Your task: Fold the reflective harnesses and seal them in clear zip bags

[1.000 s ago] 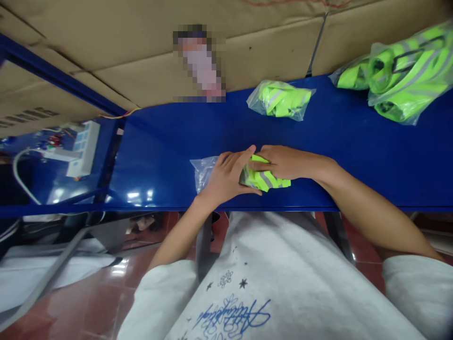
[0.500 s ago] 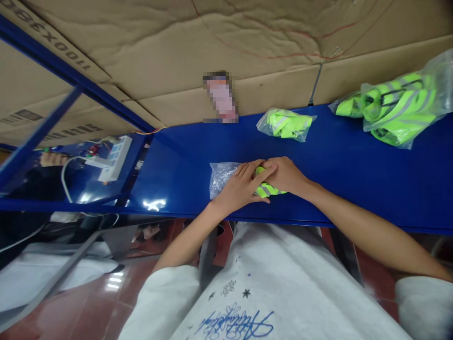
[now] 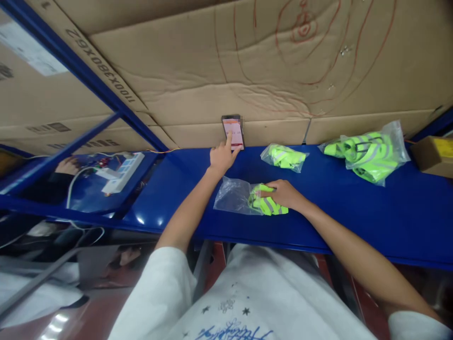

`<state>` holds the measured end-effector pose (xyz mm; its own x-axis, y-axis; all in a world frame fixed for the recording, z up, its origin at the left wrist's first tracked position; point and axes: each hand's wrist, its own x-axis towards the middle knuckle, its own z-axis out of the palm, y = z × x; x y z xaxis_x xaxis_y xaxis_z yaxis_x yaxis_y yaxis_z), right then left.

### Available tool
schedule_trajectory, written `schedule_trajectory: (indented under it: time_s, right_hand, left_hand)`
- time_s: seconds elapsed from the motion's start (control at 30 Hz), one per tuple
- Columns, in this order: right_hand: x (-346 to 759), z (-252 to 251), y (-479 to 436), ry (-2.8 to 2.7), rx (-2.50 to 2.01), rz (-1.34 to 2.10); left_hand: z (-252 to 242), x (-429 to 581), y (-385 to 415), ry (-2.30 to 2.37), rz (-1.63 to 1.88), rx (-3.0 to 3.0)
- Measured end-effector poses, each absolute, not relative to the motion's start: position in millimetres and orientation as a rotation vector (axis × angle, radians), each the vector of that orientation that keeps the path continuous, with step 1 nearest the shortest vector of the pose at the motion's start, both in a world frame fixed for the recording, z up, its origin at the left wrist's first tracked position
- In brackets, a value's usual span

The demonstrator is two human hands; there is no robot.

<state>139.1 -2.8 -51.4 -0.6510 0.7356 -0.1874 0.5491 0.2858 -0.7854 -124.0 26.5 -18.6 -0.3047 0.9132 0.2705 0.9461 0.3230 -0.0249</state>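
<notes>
My left hand (image 3: 222, 156) reaches to a phone (image 3: 233, 132) that leans upright against the cardboard at the back of the blue table. Its index finger is stretched out over the lit screen, thumb apart, and it holds nothing. A folded neon yellow reflective vest (image 3: 271, 206) with grey stripes lies partly inside a clear plastic bag (image 3: 233, 196), whose flat end points left. My right hand (image 3: 283, 192) grips the vest from the right, with its fingers on top near the bag's mouth. The thumb is mostly hidden.
Behind my right hand lies a bagged yellow vest (image 3: 285, 157). More bagged vests (image 3: 371, 153) lie farther right, beside a cardboard box (image 3: 433, 156). On the left, past the blue frame, are a white power strip (image 3: 125, 172) and another person's hand (image 3: 68, 165).
My left hand has left the vest and moved up to the phone. My right hand stays on the vest, and more of the bag shows. The camera view has tilted up.
</notes>
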Motion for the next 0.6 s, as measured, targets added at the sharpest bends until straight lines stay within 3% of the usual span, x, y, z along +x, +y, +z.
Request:
schedule_trajectory:
  time_s: [0.4,0.6]
  right_hand:
    - [137,-58,-2,-2.348,-1.151,1.239]
    - [139,-59,-2,-2.317,-1.09,1.24]
  left_hand:
    - [-7,-114,27,-2.384,-0.297,-1.739]
    - [15,-89,-38,-2.051,-0.204,-2.49]
